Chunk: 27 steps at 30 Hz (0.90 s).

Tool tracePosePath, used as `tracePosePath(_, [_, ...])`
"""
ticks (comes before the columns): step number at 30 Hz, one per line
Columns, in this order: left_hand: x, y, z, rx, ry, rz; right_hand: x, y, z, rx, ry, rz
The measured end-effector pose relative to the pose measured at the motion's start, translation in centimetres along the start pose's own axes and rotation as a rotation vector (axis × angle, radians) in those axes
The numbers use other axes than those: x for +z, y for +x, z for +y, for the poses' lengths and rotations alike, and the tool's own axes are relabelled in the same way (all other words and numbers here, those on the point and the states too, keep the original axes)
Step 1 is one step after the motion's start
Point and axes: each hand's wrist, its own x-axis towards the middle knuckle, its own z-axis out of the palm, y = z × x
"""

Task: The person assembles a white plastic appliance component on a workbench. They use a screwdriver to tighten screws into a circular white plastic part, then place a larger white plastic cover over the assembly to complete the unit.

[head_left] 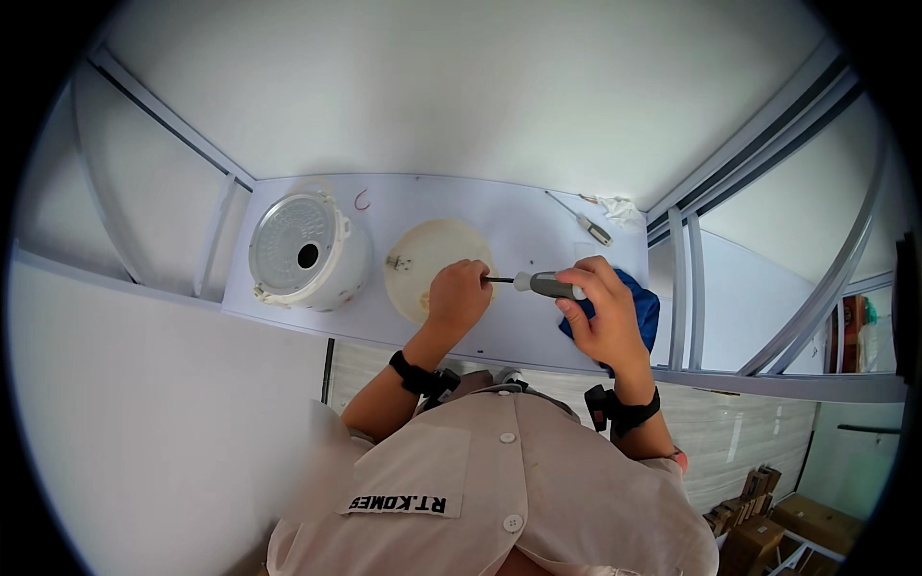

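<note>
My right hand [609, 312] is closed on the grey handle of a screwdriver [549, 284] held level above the white table [533, 331]. The dark shaft points left, and its tip ends at the pinched fingers of my left hand [458, 300]. What those fingers hold, if anything, is hidden. Beneath my left hand lies a round, off-white disc [434, 243] with a dark smudge near its left edge. A white rice cooker body [338, 274] stands at the left, showing a metal disc with a dark round hole.
A second screwdriver [594, 229] lies at the back right beside crumpled white tissue [622, 210]. Blue cloth or bag material [642, 322] sits under my right hand. A thin red wire [361, 200] lies behind the cooker. Grey frame posts [685, 288] stand at the table's right end.
</note>
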Motion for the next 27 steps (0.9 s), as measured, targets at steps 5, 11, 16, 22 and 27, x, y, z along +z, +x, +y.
tracePosePath(5, [-0.2, 0.1, 0.7, -0.101, -0.152, 0.006, -0.3, -0.2, -0.2, -0.021, -0.018, 0.007])
tracePosePath(11, [-0.7, 0.3, 1.4, -0.101, -0.144, 0.031, -0.6, -0.6, 0.5, -0.026, 0.018, 0.038])
tracePosePath(16, [-0.7, 0.1, 1.2, -0.106, -0.186, 0.017, -0.8, -0.7, 0.5, -0.029, 0.026, 0.037])
tracePosePath(22, [-0.1, 0.1, 0.7, -0.081, -0.223, 0.022, -1.1, -0.8, 0.6, -0.004, 0.035, 0.011])
tracePosePath(27, [-0.1, 0.3, 0.7, -0.104, -0.270, 0.034, -1.2, -0.9, 0.6, 0.014, 0.066, 0.001])
